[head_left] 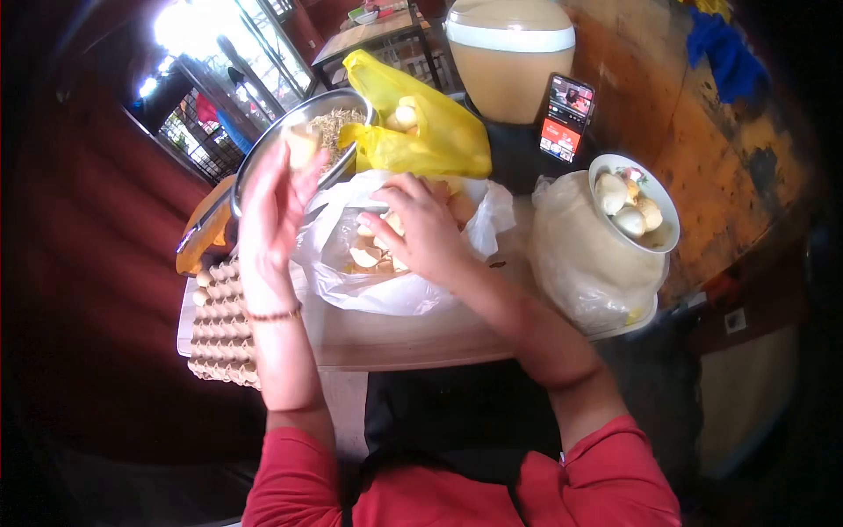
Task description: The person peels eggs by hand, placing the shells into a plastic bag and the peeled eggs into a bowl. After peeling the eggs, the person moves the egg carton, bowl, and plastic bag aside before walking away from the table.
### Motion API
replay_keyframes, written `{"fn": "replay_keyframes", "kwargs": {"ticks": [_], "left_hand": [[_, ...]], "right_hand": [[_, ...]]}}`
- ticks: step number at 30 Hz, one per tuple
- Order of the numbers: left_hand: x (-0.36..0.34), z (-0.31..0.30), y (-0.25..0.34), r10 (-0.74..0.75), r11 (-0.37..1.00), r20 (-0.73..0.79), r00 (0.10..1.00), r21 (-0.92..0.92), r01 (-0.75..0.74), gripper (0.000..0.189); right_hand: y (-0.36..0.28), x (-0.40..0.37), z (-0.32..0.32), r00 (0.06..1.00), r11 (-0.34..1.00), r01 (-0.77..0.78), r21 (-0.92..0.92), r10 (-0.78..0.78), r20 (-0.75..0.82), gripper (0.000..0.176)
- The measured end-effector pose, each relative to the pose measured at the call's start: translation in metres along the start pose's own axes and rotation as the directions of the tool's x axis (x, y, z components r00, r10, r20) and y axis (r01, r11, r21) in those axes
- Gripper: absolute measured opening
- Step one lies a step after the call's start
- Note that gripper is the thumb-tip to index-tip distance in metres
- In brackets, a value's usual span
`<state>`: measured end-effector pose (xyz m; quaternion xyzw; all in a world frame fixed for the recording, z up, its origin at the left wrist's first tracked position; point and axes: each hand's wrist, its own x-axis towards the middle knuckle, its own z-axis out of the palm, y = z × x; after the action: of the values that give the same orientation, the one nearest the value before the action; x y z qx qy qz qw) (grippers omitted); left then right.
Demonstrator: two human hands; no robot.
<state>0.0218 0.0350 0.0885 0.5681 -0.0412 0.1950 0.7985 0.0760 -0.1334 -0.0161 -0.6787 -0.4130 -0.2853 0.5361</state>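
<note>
My left hand (279, 211) is raised at the left of the white plastic bag, its fingers closed around a pale, motion-blurred egg (303, 147) near the fingertips. Over the mouth of the white plastic bag (386, 294) is my right hand (420, 224), thumb and fingers apart and slightly bent, with nothing visible between them. Broken eggshells (367, 255) lie in that bag under the right hand. Behind the left hand stands a metal bowl (248, 176) with dry, straw-like bits (338, 127) in it. A yellow plastic bag (439, 145) with eggs inside leans beside the bowl.
An egg carton (224, 329) sits at the table's left edge. On the right, a white bowl (672, 230) of eggs rests on a plastic-wrapped bundle (580, 263). A lit phone (566, 119) stands upright before a large tan container (509, 79). The wooden table (413, 342) ends near my lap.
</note>
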Motion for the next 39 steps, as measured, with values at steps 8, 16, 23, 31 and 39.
{"fn": "replay_keyframes", "kwargs": {"ticks": [8, 16, 23, 31, 39], "left_hand": [[0.173, 0.01, -0.055, 0.034, 0.188, 0.274, 0.961, 0.943, -0.275, 0.047], [0.208, 0.017, -0.091, 0.256, 0.22, 0.317, 0.913, 0.901, -0.374, 0.079], [0.119, 0.11, -0.038, 0.03, -0.493, 0.31, 0.95, 0.831, -0.256, 0.039], [0.031, 0.235, -0.1, -0.222, 0.296, 0.868, 0.444, 0.494, -0.818, 0.06], [0.045, 0.267, -0.135, -0.495, 0.212, 0.788, 0.366, 0.518, -0.829, 0.085]], "right_hand": [[-0.005, -0.002, -0.001, 0.997, 0.998, 0.056, -0.039, -0.055, 0.048, 0.026], [0.001, -0.006, 0.007, 0.997, 0.997, 0.082, -0.013, -0.082, 0.0, 0.026], [0.0, -0.008, 0.01, 0.997, 0.994, 0.079, -0.075, -0.076, 0.032, 0.03], [-0.001, -0.011, 0.015, 0.974, 0.817, -0.223, 0.532, 0.161, 0.162, 0.023], [0.024, -0.011, 0.038, 0.995, 0.948, 0.064, 0.311, -0.035, -0.097, 0.026]]}}
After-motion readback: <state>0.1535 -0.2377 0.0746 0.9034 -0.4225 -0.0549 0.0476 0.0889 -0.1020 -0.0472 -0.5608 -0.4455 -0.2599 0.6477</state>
